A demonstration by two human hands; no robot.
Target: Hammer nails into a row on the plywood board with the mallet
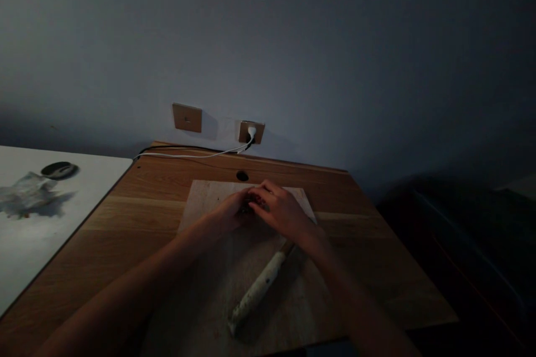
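Over the far part of a pale wooden board [209, 268], my hands meet around a small clump of dark reddish stuff [256, 199], too dim and too covered to name. My left hand [230, 211] curls about it from the left. From the right, my right hand [283, 212] bends its fingers over the top. A tool with a long, worn whitish handle [257, 291] lies slantwise on the board, its near end toward me. Its far part passes under my right wrist and is mostly hidden.
The board rests on a wooden table [368, 256] against a wall. Cables [188, 154] run along the back edge to a socket [252, 131]. At left, a white surface [25, 256] carries a crumpled clear plastic bag [31, 195] and a dark round object [59, 170].
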